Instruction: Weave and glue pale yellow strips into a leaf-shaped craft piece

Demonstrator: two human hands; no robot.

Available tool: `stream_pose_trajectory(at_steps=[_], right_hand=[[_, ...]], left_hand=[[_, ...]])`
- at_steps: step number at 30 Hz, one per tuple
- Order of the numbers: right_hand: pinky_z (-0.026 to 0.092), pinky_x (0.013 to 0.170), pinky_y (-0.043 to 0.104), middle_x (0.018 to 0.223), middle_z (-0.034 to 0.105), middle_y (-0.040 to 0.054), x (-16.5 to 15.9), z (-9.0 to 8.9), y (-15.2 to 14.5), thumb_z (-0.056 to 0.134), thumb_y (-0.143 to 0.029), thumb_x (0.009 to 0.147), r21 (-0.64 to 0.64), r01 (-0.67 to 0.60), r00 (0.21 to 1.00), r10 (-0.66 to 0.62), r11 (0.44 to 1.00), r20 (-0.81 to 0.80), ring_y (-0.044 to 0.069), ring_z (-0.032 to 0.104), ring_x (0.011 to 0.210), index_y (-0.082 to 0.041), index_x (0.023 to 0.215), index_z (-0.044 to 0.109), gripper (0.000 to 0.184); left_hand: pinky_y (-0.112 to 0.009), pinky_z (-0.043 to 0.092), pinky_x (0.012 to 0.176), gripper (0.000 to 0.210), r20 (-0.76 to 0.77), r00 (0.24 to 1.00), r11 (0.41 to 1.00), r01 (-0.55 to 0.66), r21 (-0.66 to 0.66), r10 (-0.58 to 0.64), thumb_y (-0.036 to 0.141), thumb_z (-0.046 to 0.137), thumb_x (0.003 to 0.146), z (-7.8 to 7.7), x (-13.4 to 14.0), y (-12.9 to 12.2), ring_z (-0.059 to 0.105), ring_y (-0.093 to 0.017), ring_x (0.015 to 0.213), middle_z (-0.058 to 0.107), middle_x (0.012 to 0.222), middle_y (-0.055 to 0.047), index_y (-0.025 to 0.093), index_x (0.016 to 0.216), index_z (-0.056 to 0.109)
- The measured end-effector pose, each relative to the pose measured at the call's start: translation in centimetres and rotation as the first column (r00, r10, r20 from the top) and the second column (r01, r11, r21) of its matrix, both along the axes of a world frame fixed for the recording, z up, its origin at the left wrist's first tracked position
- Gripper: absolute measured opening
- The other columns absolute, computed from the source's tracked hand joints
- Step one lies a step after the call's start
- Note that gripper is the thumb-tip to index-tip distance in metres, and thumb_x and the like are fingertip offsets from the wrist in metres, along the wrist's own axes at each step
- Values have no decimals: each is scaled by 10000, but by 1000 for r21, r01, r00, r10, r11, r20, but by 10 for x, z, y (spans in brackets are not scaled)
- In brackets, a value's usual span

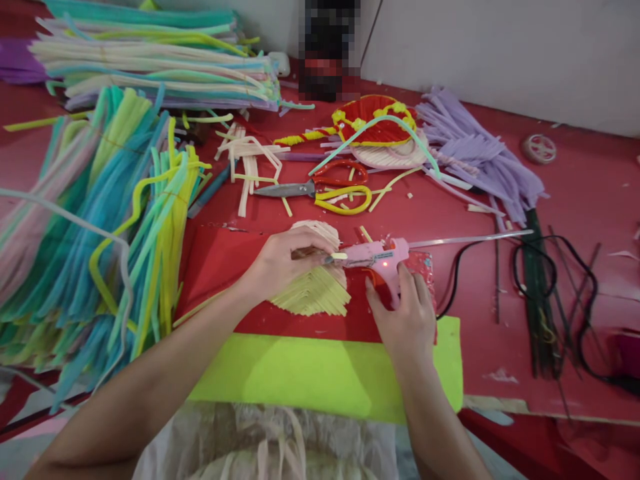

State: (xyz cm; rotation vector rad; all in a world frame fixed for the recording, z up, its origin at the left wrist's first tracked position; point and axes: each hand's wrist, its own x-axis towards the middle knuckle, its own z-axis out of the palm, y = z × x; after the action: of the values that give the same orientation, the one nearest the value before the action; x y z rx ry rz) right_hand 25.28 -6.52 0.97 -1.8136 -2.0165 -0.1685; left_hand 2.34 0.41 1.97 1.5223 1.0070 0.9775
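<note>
My right hand (407, 317) is wrapped round the handle of a pink hot glue gun (367, 255). The gun's small light glows, and a clear glue stick (465, 239) sticks out of its back. At the nozzle, the fingertips of my left hand (285, 260) pinch a short pale yellow piece of pipe cleaner (340, 256). Under that hand lies a leaf-like fan of pipe cleaner strips, with a yellow part (315, 293) in front and a cream part (317, 230) behind, partly covered by my fingers.
Scissors (315, 190) with red and yellow handles lie beyond my hands. Bundled pipe cleaners (115, 200) fill the left side. A red and yellow fan-shaped piece (375, 120) and purple strips (480, 147) lie at the back. A black cord (590, 293) loops at right. A lime sheet (310, 370) lies in front.
</note>
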Motion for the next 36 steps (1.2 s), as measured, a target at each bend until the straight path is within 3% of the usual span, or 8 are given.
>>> stream_pose_trajectory(at_steps=[14,21,36], right_hand=[[559,838,448,1042,649,175,-3,0,-1,580,-362,914,-21,1,1000,-2,1000,-13,296,633,996,-102,1294,531,463],[559,830,440,1028,653,175,-4,0,1,580,-354,919,-15,-21,999,21,1000,-30,296,629,1001,-90,1287,531,455],[558,840,465,1046,646,165,-3,3,-5,563,-336,926,-35,-5,999,4,999,-40,303,627,1012,-125,1336,504,465]], left_hand=[[-326,535,875,86,-6,1000,999,-18,-33,18,206,697,817,1,-1,0,669,-160,921,726,966,-38,221,893,734],[-312,539,853,86,43,999,999,-18,-37,19,185,701,809,2,0,0,673,-150,901,729,971,-39,216,882,735],[-317,545,821,75,-1,1000,999,-21,-40,21,235,689,822,2,-2,0,680,-166,888,723,934,-49,208,880,728]])
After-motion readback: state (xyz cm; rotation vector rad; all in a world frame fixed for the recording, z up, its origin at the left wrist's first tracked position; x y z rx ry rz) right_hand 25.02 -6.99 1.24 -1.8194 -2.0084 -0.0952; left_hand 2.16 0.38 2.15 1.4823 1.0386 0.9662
